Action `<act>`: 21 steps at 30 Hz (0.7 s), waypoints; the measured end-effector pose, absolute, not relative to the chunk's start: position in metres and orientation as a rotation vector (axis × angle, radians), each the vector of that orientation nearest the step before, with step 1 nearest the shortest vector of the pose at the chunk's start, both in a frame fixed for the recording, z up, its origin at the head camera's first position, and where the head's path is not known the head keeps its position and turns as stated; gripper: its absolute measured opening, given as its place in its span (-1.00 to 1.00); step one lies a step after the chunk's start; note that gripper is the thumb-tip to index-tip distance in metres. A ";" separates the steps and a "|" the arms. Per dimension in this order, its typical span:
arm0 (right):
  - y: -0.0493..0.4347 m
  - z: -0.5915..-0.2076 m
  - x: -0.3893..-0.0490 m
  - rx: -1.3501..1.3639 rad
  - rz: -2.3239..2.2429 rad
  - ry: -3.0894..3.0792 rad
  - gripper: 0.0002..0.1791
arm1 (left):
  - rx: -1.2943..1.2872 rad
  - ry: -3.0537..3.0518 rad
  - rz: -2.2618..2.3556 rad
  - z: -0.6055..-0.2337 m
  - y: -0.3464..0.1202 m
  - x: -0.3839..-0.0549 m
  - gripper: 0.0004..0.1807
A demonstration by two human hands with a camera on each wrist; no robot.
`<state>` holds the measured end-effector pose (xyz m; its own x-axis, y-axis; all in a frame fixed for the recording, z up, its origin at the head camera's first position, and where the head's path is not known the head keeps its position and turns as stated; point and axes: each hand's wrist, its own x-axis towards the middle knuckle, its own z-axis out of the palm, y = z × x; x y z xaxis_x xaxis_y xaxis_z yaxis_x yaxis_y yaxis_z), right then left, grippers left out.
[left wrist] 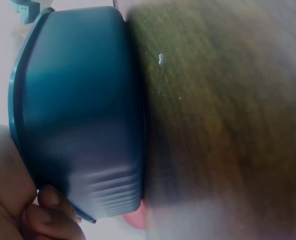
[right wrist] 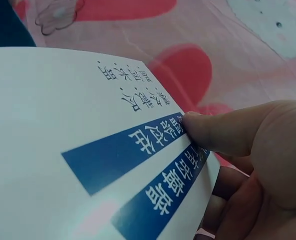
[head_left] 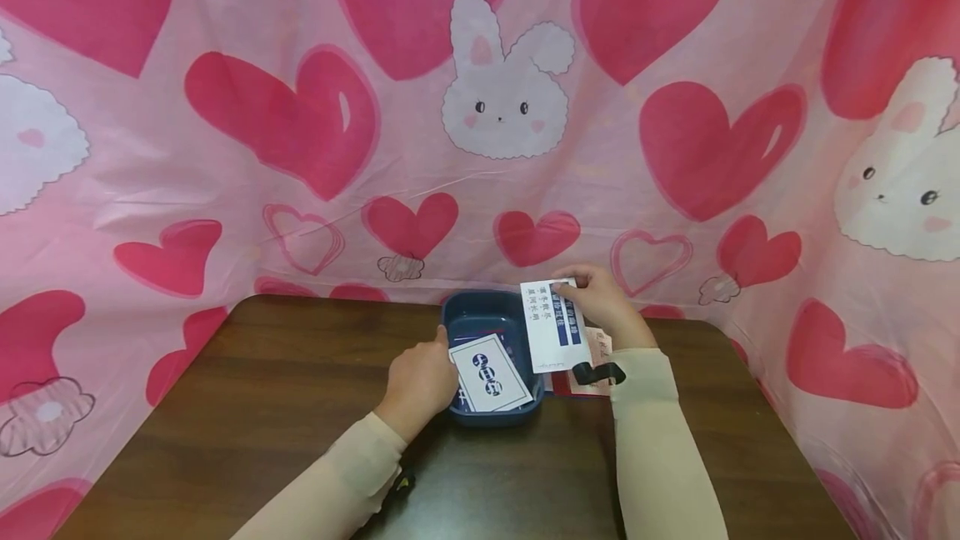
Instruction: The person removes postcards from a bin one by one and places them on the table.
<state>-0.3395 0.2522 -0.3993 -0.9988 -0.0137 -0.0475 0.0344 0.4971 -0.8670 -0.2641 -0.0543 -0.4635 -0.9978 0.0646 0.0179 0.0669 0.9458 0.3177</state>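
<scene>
My right hand pinches a white card by its far edge, thumb on the printed face. In the right wrist view the card carries blue bands and dark characters, with the thumb on one band. A dark blue plastic bin stands on the table below and left of it. My left hand grips the bin's left rim; in the left wrist view its curled fingers are under the rim. Another white card, with blue lettering and a thin border, leans tilted inside the bin.
Right of the bin, partly hidden by the right hand's card, lie pinkish printed cards with a red strip. A black strap hangs at the right wrist. Behind the brown wooden table hangs a pink heart-patterned cloth.
</scene>
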 end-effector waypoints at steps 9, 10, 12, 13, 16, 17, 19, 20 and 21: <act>0.285 -0.400 -0.335 0.101 -1.566 2.690 -0.64 | -0.088 -3.112 -0.517 -0.463 -0.054 -0.264 -0.17; 0.289 -0.401 -0.334 0.106 -1.563 2.695 -0.65 | -0.092 -3.112 -0.520 -0.463 -0.053 -0.263 -0.17; 0.298 -0.404 -0.333 0.116 -1.543 2.703 -0.65 | -0.102 -3.108 -0.521 -0.463 -0.053 -0.263 -0.18; 0.302 -0.405 -0.332 0.122 -1.531 2.708 -0.65 | -0.105 -3.105 -0.522 -0.463 -0.054 -0.262 -0.18; 0.311 -0.409 -0.332 0.162 -1.488 2.719 -0.64 | -0.101 -3.103 -0.529 -0.463 -0.053 -0.262 -0.19; 0.313 -0.410 -0.332 0.165 -1.474 2.719 -0.63 | -0.099 -3.102 -0.528 -0.463 -0.054 -0.262 -0.19; 0.318 -0.413 -0.334 0.182 -1.447 2.718 -0.62 | -0.096 -3.097 -0.520 -0.462 -0.054 -0.262 -0.19; 0.321 -0.415 -0.335 0.192 -1.442 2.710 -0.62 | -0.097 -3.097 -0.519 -0.462 -0.054 -0.262 -0.19; 0.325 -0.417 -0.335 0.202 -1.432 2.704 -0.62 | -0.103 -3.093 -0.509 -0.462 -0.054 -0.263 -0.19</act>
<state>-0.3346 0.3253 -0.4173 -0.9885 0.0808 -0.1280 0.1513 0.5556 -0.8176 -0.2626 -0.0541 -0.4623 -0.9978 0.0639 0.0159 0.0656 0.9453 0.3197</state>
